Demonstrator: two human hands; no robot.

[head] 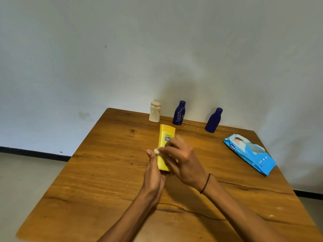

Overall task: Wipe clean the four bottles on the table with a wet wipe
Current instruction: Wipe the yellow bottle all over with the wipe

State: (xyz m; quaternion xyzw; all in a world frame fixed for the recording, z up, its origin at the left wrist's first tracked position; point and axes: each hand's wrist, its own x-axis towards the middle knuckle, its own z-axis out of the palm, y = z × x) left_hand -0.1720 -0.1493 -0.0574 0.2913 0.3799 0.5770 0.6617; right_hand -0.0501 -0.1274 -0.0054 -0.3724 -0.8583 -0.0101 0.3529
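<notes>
My left hand (153, 173) grips the lower end of a yellow lotion bottle (166, 137), held upside down over the table with its flat end pointing away. My right hand (180, 158) lies across the bottle's front and presses a small white wet wipe (156, 151) against it; only a bit of the wipe shows past the fingertips. At the table's far edge stand a cream-white bottle (155, 111) and two dark blue bottles (179, 113) (213, 120), all upright.
A blue wet-wipe pack (250, 152) lies near the right edge of the wooden table (108, 172). A pale wall rises just behind the bottles. Floor shows past the table's left side.
</notes>
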